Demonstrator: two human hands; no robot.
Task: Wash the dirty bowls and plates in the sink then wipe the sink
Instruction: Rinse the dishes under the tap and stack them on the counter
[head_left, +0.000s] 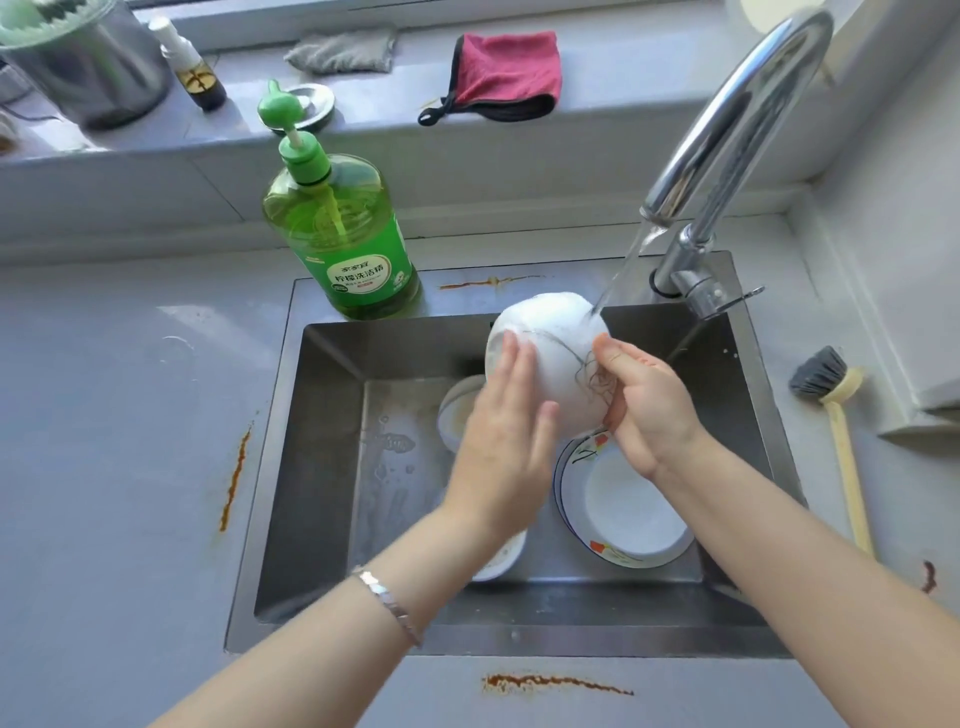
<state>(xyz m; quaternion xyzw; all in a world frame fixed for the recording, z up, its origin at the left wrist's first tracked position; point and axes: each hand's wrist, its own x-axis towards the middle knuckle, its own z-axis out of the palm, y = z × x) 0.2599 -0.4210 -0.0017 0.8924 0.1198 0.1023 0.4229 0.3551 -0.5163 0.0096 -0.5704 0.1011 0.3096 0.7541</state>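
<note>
Steel sink (311, 467), white bowl (550, 332) raised, plate (628, 514) near right wall

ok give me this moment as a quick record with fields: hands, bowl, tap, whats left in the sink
left hand: straight fingers press on the outside of the bowl
right hand: grips the bowl's edge
bowl: white, held bottom up over the sink
tap: running, water hits the bowl
sink: holds a plate, a second bowl, a third bowl
counter: soap bottle behind the sink, brush to its right
</note>
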